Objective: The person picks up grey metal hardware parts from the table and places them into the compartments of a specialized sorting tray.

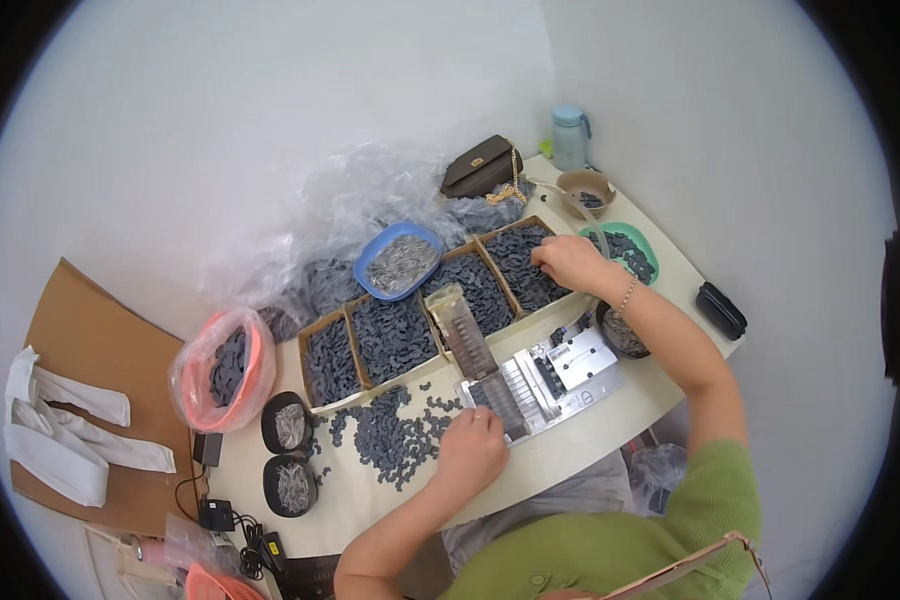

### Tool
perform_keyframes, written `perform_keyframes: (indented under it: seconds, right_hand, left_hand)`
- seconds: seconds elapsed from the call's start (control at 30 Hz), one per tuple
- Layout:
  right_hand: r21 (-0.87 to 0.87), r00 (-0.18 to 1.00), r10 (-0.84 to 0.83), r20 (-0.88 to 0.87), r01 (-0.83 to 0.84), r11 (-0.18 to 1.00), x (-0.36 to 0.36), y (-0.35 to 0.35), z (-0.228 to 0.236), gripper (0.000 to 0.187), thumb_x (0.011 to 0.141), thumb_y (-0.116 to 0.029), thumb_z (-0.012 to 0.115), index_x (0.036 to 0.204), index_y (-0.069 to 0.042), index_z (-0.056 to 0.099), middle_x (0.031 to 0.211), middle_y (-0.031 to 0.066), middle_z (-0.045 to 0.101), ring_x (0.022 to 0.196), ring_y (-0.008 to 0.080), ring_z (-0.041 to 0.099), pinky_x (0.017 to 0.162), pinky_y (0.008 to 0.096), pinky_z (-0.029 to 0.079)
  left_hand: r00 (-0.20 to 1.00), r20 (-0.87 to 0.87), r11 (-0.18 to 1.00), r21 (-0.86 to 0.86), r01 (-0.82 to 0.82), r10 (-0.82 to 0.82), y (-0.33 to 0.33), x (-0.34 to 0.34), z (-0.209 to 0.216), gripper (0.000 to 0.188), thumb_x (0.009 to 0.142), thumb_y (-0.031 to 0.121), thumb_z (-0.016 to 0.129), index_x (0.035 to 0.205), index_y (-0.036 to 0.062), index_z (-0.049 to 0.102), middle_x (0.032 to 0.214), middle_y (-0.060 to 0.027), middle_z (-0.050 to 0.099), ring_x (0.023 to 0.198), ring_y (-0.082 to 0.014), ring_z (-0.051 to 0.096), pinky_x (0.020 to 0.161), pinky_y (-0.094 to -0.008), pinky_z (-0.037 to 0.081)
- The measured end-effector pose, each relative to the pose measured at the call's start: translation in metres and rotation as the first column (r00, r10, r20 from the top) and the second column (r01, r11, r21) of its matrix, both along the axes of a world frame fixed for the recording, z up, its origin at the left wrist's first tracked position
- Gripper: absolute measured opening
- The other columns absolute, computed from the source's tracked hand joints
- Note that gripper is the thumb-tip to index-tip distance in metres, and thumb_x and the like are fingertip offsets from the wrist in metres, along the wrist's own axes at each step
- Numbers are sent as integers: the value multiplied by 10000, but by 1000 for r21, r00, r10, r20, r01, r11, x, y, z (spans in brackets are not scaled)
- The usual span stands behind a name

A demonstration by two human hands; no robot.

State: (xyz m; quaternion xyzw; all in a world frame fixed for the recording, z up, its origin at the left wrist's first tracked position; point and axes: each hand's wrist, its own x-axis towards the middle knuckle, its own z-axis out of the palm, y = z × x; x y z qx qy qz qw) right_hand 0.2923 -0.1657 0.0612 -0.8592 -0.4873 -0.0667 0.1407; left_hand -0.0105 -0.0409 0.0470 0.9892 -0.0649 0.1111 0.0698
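My left hand [473, 450] rests at the near-left end of a metal fixture [570, 400], fingers curled against its row of dark slots; what they hold, if anything, is hidden. My right hand [577, 266] reaches over the rightmost compartment of a divided cardboard box [368, 384], fingertips pinched together near the small dark grey parts [518, 262]. Whether a part is between them is too small to see. A clear plastic holder [460, 330] with a row of slots leans between the box and the fixture. Loose dark parts [395, 440] lie scattered left of my left hand.
A blue tray of thin metal pieces [400, 262] sits on the box. Black bowls [288, 425], a pink basket [255, 380], a green tray [642, 240], a brown bowl [595, 182], a bottle [570, 140], a handbag [482, 168] and a black case [720, 310] stand around.
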Motion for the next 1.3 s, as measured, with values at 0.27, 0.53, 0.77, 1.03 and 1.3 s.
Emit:
perform_keyframes:
  seconds: [0.27,0.53,0.77,1.03,1.3]
  right_hand:
    - [-69,986,8,166,4,998,13,28,-13,144,763,-52,594,878,-92,672,915,94,634,945,278,618,776,414,512]
    - [217,997,-21,70,5,976,-3,10,-1,116,792,-48,569,865,-69,657,815,121,623,813,327,614,736,418,503]
    - [365,926,202,-321,-76,928,-52,3,35,155,805,-66,604,937,-6,658,860,145,666,752,288,644,691,358,518]
    - [321,857,405,-319,-304,897,-110,3,44,111,816,-113,670,889,-29,668,812,98,615,736,252,607,660,337,492]
    - [365,784,462,-414,-322,873,-130,-10,12,125,837,-110,632,934,-37,660,870,107,593,781,292,595,692,366,479]
  left_hand:
    - [992,-125,993,-118,-25,10,15,10,2,47,732,62,594,752,19,591,790,-137,619,729,-271,635,614,-376,526]
    - [670,358,727,-548,-413,650,198,-17,51,156,904,85,537,1026,2,586,890,-208,611,829,-362,609,720,-411,474]
    - [632,520,763,-63,-643,575,297,-26,44,335,806,84,635,1133,13,605,1066,-209,610,1012,-390,549,870,-448,436]
    - [838,108,826,-275,-491,534,231,45,-20,116,786,92,642,869,33,698,917,-185,623,896,-353,602,800,-435,482]
    - [801,233,779,-488,-395,552,148,17,17,72,808,77,643,874,60,619,843,-129,617,784,-315,624,673,-415,497]
